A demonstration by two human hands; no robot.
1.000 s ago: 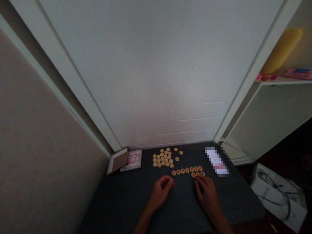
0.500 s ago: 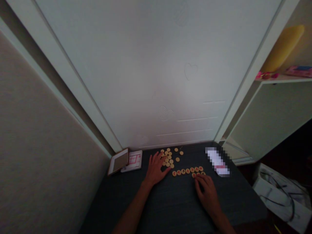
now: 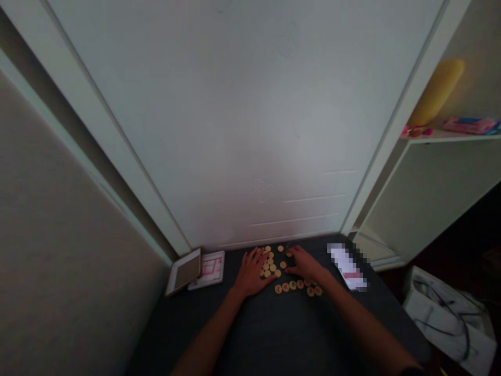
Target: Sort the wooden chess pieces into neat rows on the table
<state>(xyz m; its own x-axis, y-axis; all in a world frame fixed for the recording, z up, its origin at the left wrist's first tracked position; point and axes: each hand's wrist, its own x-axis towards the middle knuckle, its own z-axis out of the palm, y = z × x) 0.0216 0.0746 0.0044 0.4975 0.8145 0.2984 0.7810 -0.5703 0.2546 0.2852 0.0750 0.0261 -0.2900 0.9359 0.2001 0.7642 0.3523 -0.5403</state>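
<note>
Wooden Chinese chess pieces lie blank side up in a cluster on the dark table. My left hand is flat and open at the cluster's left side, its fingers partly over the pieces. My right hand reaches over the table, thumb and fingers apart. Its fingertips are at a loose piece, and its thumb is close to another loose piece. Nearer to me is a row of marked pieces, with a short second row below its right end. My right forearm hides part of both rows.
At the table's back left lie a small frame and a white box with red lines. A blurred white and red item is at right. Behind stands a white panel; a white box with cables sits lower right.
My right hand has moved from the short row of marked pieces up and left to the loose blank pieces. My left hand stays by the cluster. The view has shifted slightly.
</note>
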